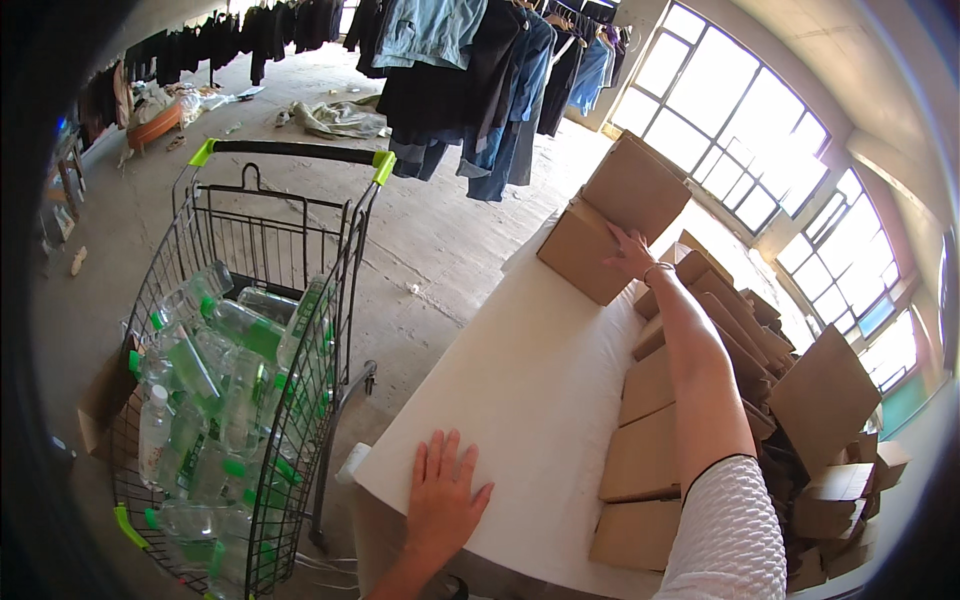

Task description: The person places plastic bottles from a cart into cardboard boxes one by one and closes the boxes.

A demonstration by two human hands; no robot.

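My left hand (444, 495) lies flat, palm down and fingers spread, on the near end of a white-covered table (480, 375). It holds nothing. My right arm stretches to the table's far end, where my right hand (631, 253) touches a cardboard box (585, 246) with its fingers apart. A raised flap (637, 184) stands up behind the fingers. Whether the hand grips the box's edge cannot be made out. Along the table's right side sits a row of closed cardboard boxes (641, 454), partly hidden by my right arm.
A wire shopping cart (300, 187) full of plastic bottles (225, 360) with green caps stands left of the table. Flattened and folded cardboard (825, 409) is piled at the right. Jeans and dark clothes (487, 97) hang beyond, near large windows (720, 97). A cloth heap (337, 118) lies on the floor.
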